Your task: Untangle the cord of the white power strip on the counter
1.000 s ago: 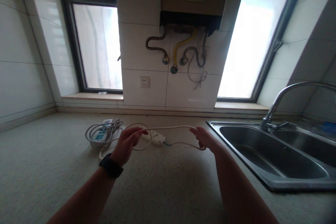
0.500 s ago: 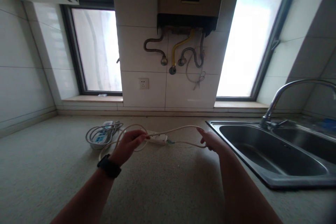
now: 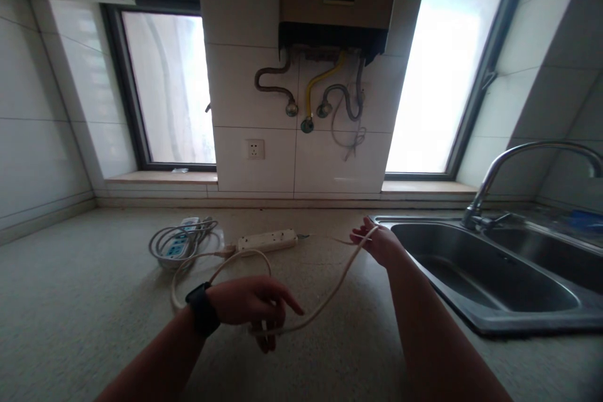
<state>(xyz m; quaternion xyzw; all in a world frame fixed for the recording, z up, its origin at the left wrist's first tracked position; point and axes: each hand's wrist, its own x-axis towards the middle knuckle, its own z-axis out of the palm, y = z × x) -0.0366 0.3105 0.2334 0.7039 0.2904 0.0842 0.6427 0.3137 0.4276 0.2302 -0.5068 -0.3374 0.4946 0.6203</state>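
A white power cord (image 3: 335, 289) runs in a slack curve between my two hands. My left hand (image 3: 257, 304), with a black watch on the wrist, grips the cord low over the counter, its index finger stretched along it. Near the sink's left corner, my right hand (image 3: 379, 244) has the cord looped around it, thumb side up. Behind them a white power strip (image 3: 271, 240) lies on the counter, thin wires coming out of its right end. By its left end lies a plug (image 3: 226, 251), from which cord curls towards my left wrist.
On the left rests another power strip (image 3: 179, 244) wrapped in grey cord (image 3: 157, 242). A double steel sink (image 3: 475, 320) with a tall faucet (image 3: 490, 179) fills the right. The back wall carries a socket (image 3: 255, 149) and a water heater (image 3: 311, 6) with hoses.
My left hand has come down towards me and right, drawing the cord into a lower curve. My right hand has risen slightly and turned. The white strip has shifted a little left and farther back.
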